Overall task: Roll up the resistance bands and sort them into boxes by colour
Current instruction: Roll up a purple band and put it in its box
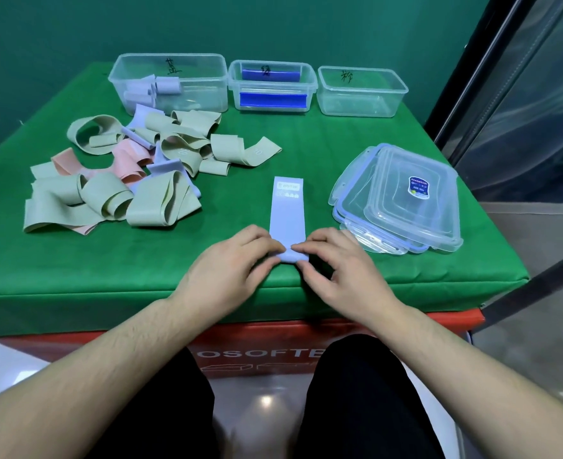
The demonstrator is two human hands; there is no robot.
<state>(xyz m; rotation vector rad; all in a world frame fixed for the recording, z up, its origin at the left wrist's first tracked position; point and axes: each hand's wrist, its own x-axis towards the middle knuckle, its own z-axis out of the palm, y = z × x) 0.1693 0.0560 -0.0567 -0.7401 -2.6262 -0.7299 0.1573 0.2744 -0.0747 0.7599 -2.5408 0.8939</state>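
Note:
A pale lilac band [287, 210] lies flat on the green table, pointing away from me. Its near end is curled into a small roll. My left hand [227, 270] and my right hand [336, 266] both pinch that roll from either side near the table's front edge. A loose pile of green, pink and lilac bands [134, 167] sits at the left. Three clear boxes stand at the back: the left box [170, 61] holds rolled lilac bands, the middle box [272, 66] shows blue strips, the right box [361, 74] looks empty.
A stack of clear lids [402, 200] lies right of the band, close to my right hand. The green table cover [108, 260] ends just below my hands. A dark frame and glass panel [521, 94] stand at the right.

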